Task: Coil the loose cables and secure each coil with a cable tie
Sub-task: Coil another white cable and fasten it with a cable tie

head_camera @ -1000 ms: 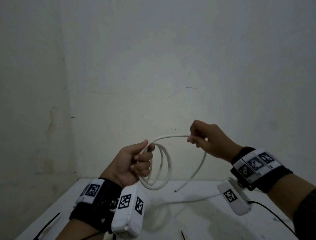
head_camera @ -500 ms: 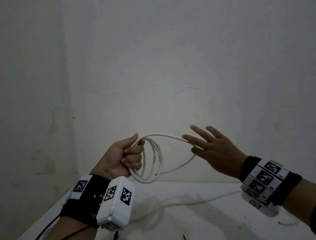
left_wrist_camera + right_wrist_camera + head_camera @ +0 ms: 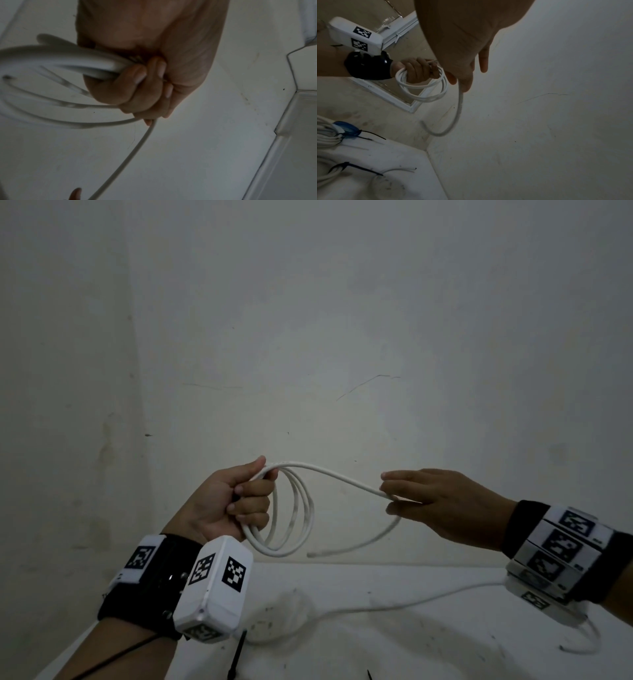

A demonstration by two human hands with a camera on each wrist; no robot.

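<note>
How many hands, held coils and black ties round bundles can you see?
Hands: 2 (left hand, right hand)
Held coil: 1
Black ties round bundles: 2
Total: 5

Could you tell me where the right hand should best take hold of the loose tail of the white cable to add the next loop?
Pinch the loose tail near its free end, coming from the right and below. It curves down from the right hand and hangs free under the coil that the left hand grips.

White cable [image 3: 337,479]; black tie [image 3: 237,655]; white table [image 3: 411,645].
</note>
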